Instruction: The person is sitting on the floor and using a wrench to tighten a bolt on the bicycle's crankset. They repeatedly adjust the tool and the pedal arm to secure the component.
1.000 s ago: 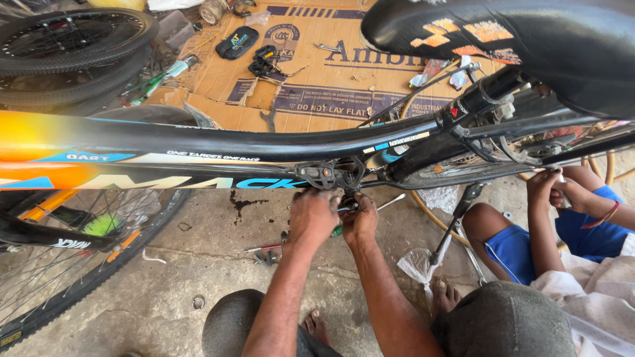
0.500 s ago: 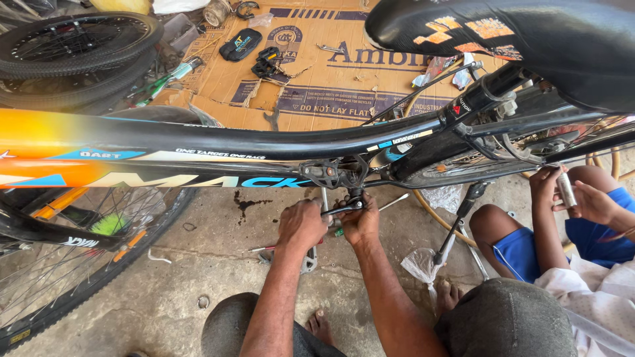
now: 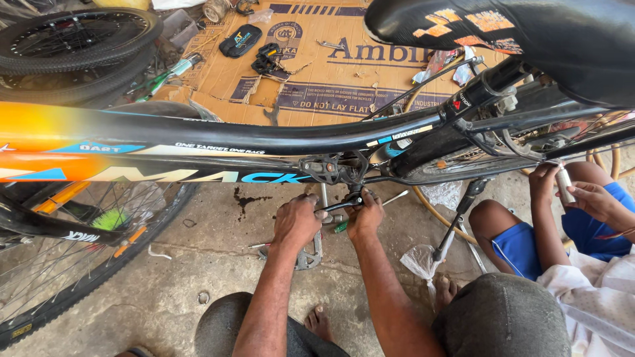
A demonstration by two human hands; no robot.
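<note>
The bicycle frame [image 3: 218,142] spans your whole view, black with orange at the front, and it stands over the concrete floor [image 3: 218,231] with the saddle [image 3: 529,33] close to your head at upper right. Flattened cardboard [image 3: 317,73] lies beyond it with small tools scattered on top, and 2 loose tyres [image 3: 66,33] are stacked at upper left.

Your work sits low at the bottom bracket [image 3: 334,168], under the frame. A thin dark wrench [image 3: 340,205] runs between your 2 hands just below it. Your left hand [image 3: 296,221] is curled closed around the near end of that bar, knuckles up. Your right hand [image 3: 366,217] pinches the far end, fingers pressed together where the tool meets the crank fitting. The fitting itself is shadowed, so it is likely a nut or bolt head, but you cannot be sure from here. A silver pedal [image 3: 309,251] lies on the floor just beneath your left hand.

You appear to be mid-turn on this fastener. The next move calls for keeping the wrench seated square with your right hand while your left supplies the leverage, since a slip would bring your knuckles against the frame.

A second person crouches at right, their hand [image 3: 595,198] holding a small pale cylinder [image 3: 564,184] near the rear wheel.
</note>
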